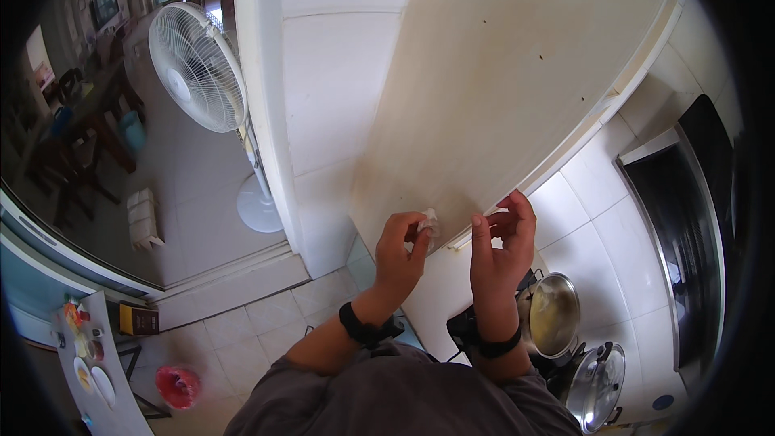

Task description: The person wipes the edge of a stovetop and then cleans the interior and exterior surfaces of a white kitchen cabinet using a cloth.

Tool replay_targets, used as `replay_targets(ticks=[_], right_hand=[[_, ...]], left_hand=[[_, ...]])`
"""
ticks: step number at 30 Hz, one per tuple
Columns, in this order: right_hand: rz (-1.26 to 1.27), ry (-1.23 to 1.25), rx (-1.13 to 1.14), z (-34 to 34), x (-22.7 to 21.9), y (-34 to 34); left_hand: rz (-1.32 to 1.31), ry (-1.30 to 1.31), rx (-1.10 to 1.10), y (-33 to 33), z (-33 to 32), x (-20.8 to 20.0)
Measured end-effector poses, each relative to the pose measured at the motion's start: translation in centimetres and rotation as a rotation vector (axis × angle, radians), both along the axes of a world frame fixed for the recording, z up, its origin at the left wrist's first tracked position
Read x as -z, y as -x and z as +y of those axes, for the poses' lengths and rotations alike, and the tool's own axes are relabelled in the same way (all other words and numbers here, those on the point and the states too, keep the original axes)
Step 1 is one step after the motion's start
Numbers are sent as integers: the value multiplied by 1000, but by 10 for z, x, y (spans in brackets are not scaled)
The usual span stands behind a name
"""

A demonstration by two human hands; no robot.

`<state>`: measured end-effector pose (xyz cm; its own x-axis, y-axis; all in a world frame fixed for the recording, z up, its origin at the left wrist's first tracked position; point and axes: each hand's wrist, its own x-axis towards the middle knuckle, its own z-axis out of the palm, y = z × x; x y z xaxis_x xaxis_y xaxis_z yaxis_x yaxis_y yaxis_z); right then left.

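Observation:
A crumpled whitish, partly see-through piece (429, 224), maybe tissue or thin plastic, is pinched between the thumb and fingers of my left hand (401, 252). It is up against or just in front of the lower part of a beige cabinet panel (517, 73); whether it touches cannot be made out. My right hand (504, 242) is raised beside the panel's lower right edge, thumb up and fingers loosely bent apart from it, with nothing visible between them. Black bands circle both wrists.
Below right, an open pot (555, 315) with yellowish contents and a lidded steel pot (597, 387) stand on the stove. A dark range hood (686, 234) hangs at right. Left are a standing fan (198, 69), a red bin (178, 386) and a narrow side table (121, 391).

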<state>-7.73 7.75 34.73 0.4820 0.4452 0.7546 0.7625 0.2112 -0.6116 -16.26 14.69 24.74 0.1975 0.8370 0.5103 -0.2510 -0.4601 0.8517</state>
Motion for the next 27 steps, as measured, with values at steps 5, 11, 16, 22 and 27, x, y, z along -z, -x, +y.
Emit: replay_targets(ticks=[5, 11, 16, 22, 27], right_hand=[[-48, 73, 41, 2, 10, -12], [31, 89, 8, 3, 11, -12], [70, 75, -24, 3, 12, -14], [130, 96, -35, 2, 8, -8], [160, 153, -52, 1, 7, -9]], left_hand=[[-60, -8, -35, -15, 4, 16], [-253, -113, -70, -26, 41, -56], [-241, -120, -102, -27, 46, -47], [-266, 34, -69, -30, 44, -35], [-259, -153, -111, -28, 44, -60]])
